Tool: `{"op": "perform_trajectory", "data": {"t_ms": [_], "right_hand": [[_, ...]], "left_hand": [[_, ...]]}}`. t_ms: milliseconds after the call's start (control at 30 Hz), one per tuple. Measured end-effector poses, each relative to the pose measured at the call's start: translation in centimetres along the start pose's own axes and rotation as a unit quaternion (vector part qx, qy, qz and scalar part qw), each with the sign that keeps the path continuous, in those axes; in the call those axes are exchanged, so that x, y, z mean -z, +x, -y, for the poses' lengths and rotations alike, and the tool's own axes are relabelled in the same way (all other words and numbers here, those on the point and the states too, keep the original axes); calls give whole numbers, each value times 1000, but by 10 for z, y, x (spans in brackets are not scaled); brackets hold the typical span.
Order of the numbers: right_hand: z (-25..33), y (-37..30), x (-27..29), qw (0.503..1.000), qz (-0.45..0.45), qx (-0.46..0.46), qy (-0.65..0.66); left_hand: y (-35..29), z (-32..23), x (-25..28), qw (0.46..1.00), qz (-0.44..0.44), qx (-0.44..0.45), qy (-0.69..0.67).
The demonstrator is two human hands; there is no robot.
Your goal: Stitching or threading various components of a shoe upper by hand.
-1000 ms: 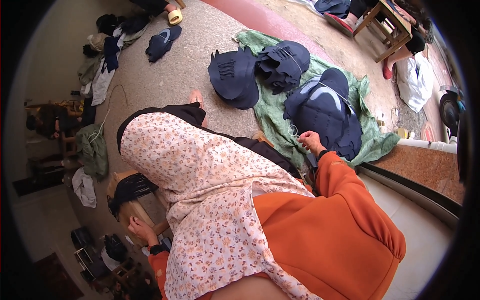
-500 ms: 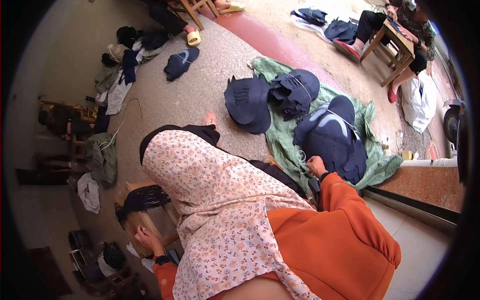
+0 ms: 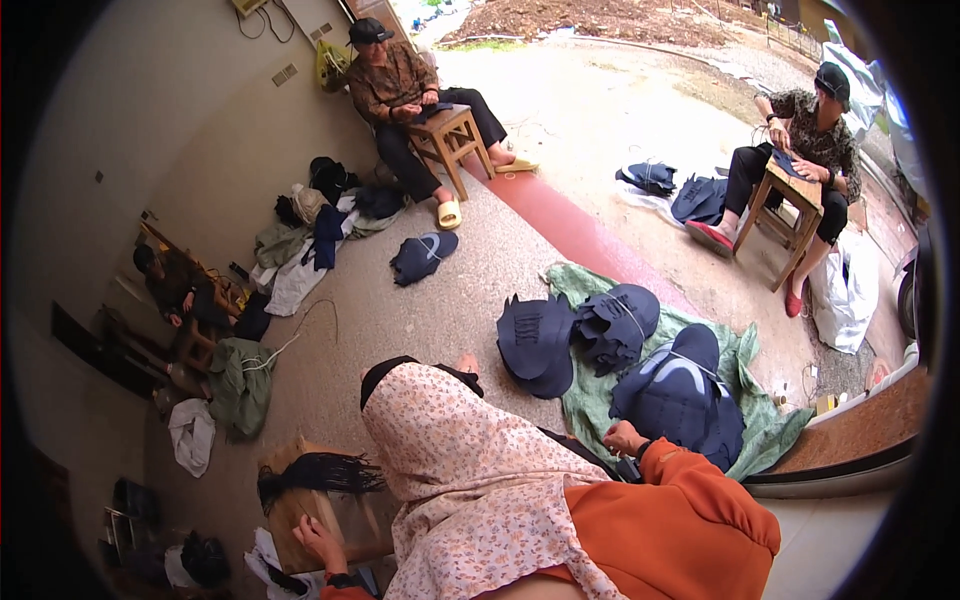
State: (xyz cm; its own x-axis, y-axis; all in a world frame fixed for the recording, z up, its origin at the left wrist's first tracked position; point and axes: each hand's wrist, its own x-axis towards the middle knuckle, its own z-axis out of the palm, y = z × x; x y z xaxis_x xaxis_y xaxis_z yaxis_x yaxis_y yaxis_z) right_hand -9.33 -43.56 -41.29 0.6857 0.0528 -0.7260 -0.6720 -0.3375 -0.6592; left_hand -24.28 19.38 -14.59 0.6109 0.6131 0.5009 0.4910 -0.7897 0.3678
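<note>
My right hand (image 3: pixel 625 438), fingers closed, is just above the edge of a green woven sheet (image 3: pixel 595 405); anything pinched in it is too small to make out. Beside it on the sheet lie tied stacks of dark navy fabric pieces (image 3: pixel 680 395), one with a pale curved mark. Far to the left, my left hand (image 3: pixel 320 545) is over a wooden stool (image 3: pixel 285 525), its fingertips drawn together. What they hold, if anything, does not show. A bundle of black cords (image 3: pixel 330 473) lies across the stool. Flowered cloth (image 3: pixel 450 440) covers my lap, between the hands.
Two people (image 3: pixel 385 90) sit at wooden stools farther off, handling dark pieces. A smaller navy stack (image 3: pixel 424 257) lies on the floor. Clothes and sacks (image 3: pixel 300 285) line the left wall; a green bag (image 3: pixel 240 385) stands nearer. At right runs a raised ledge (image 3: pixel 850 440).
The view has tilted up, so the seated people now show more fully. My hands remain spread apart, the left by the stool and the right by the green sheet.
</note>
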Motion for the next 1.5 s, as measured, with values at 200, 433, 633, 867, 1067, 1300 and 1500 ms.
{"op": "perform_trajectory", "data": {"t_ms": [200, 433, 633, 867, 1067, 1300, 1500], "right_hand": [[23, 5, 5, 999, -4, 38, 21], [37, -5, 5, 998, 15, 21, 60], [37, -7, 5, 999, 24, 41, 17], [49, 8, 12, 1000, 4, 29, 9], [80, 23, 27, 996, -18, 78, 32], [141, 10, 41, 993, -24, 83, 82], [157, 31, 43, 993, -33, 80, 80]], "left_hand": [[6, 9, -10, 999, -19, -30, -24], [5, 8, -11, 999, -20, -17, -41], [11, -9, 4, 994, -13, -36, -99], [64, -93, 18, 975, 10, -132, -180], [114, -188, -8, 948, 132, -184, -225], [147, -293, -82, 893, 321, -208, -237], [139, -361, -201, 790, 557, -84, -241]]}}
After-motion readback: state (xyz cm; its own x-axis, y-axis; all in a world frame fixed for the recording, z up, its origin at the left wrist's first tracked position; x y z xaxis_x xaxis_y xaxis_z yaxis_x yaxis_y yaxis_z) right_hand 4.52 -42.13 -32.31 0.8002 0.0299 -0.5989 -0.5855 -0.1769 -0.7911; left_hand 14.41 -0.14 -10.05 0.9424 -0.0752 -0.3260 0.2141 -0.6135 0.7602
